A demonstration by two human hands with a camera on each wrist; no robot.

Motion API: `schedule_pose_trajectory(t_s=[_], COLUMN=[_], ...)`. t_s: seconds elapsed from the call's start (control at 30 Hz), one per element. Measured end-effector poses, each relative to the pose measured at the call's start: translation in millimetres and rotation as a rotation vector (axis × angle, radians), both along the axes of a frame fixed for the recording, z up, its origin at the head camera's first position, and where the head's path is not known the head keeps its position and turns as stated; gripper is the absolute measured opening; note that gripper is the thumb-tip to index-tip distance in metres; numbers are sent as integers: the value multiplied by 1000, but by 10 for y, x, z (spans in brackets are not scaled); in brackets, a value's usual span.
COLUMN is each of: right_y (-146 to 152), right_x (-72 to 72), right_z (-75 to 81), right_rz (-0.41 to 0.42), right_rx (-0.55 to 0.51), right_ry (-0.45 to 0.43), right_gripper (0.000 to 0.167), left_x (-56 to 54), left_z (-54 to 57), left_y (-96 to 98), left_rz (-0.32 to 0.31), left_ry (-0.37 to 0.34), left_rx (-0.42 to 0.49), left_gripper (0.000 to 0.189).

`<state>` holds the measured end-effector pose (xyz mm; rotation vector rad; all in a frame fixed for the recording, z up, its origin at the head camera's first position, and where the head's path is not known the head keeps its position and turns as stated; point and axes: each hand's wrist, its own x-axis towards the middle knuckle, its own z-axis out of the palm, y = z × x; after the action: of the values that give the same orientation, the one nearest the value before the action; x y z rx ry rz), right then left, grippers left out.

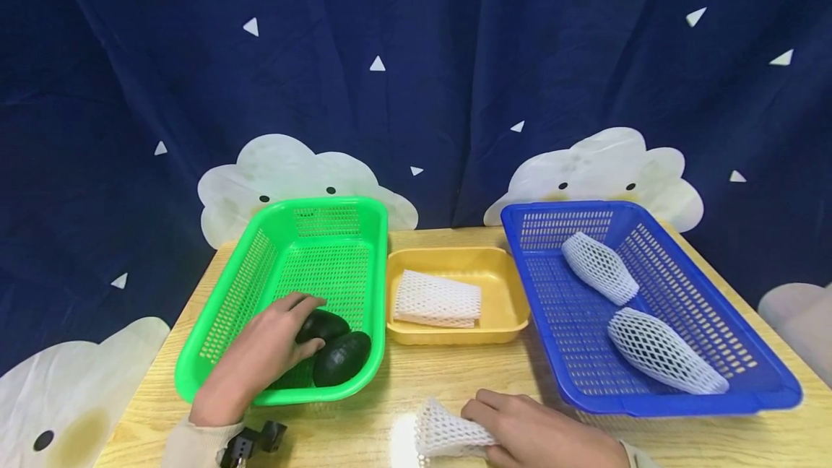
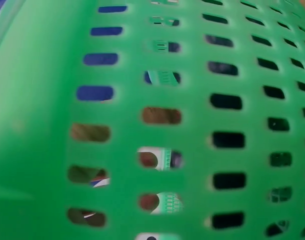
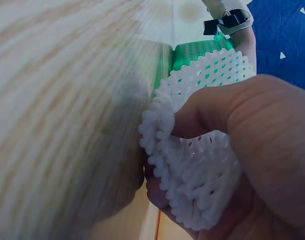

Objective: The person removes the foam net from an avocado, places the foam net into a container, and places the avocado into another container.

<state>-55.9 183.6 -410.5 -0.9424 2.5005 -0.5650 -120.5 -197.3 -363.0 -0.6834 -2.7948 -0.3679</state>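
Note:
In the head view, my left hand reaches into the green basket and grips a dark avocado between thumb and fingers. A second avocado lies just in front of it. My right hand, low over the table, pinches a white foam net sleeve. The right wrist view shows the thumb pressed into that foam net sleeve, whose end gapes. Only the perforated basket wall fills the left wrist view, so the left hand is hidden there.
A yellow tray in the middle holds white foam net sleeves. To the right, a blue basket contains two net-wrapped items. The wooden table ends at a dark blue curtain behind the containers.

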Motion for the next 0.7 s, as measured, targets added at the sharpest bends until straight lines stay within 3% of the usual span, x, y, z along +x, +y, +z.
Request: schedule_pose_trajectory(t_s=[0.4, 0.7], right_y=[-4, -5], right_x=[10, 16], right_z=[10, 25], right_rz=[-5, 4], right_rx=[9, 6], right_ry=[-16, -10], right_gripper=[28, 26], left_x=[22, 11], left_z=[53, 20], left_y=[54, 124], left_rz=[-5, -83], left_ry=[38, 96], left_rx=[17, 16], left_gripper=[47, 39])
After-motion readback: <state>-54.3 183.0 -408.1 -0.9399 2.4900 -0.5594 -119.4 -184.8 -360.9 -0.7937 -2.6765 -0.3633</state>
